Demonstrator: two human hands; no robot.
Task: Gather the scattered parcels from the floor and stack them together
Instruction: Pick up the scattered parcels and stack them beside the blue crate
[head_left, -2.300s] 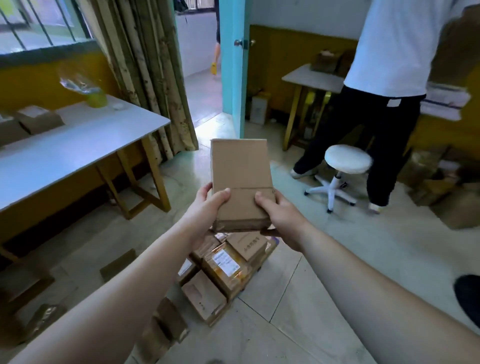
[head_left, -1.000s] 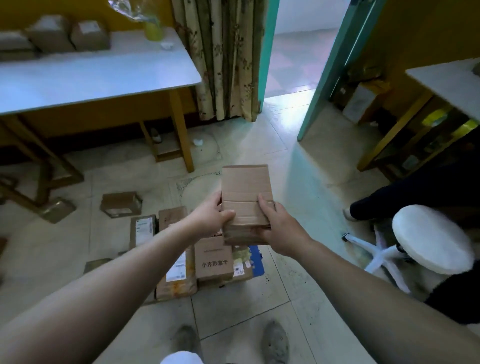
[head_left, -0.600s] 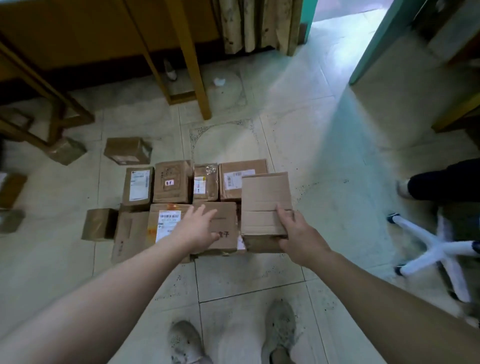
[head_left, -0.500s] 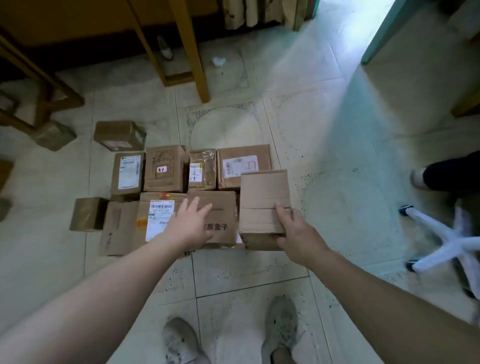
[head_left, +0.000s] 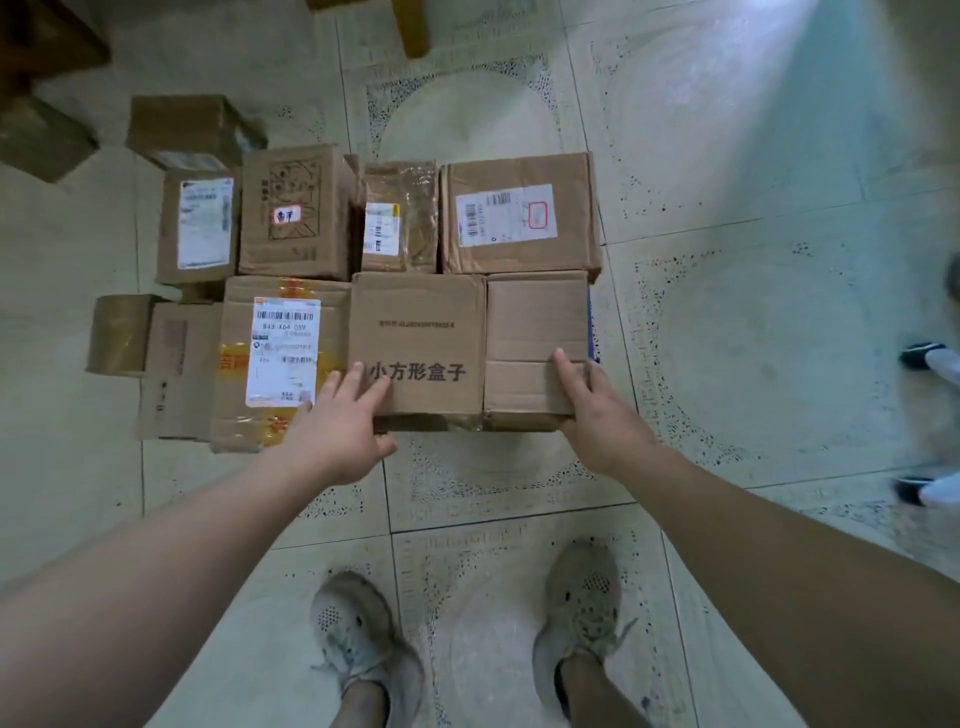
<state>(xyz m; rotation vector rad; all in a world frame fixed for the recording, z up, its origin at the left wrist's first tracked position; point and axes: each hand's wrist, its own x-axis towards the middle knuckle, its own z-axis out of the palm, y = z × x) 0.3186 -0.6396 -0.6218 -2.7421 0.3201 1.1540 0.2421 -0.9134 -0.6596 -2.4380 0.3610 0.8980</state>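
A plain brown parcel (head_left: 535, 322) sits at the right end of the near row of the gathered parcels. My right hand (head_left: 597, 410) grips its near right corner, thumb on top. Beside it lies a box printed with black characters (head_left: 421, 332); my left hand (head_left: 337, 415) rests on its near left corner with fingers spread and straight. Further left lies a parcel with a white label and orange tape (head_left: 283, 353). A far row holds several boxes, among them a large labelled one (head_left: 519, 213).
Loose parcels lie at the far left, one (head_left: 192, 130) behind the group and one (head_left: 44, 137) near a table leg (head_left: 413, 23). My two shoes (head_left: 363, 644) stand on the tiled floor just before the stack. Another person's feet (head_left: 930, 364) are at the right edge.
I carried the plain parcel with both hands and lowered it onto the right end of the near row. My left hand let go and moved onto the printed box.
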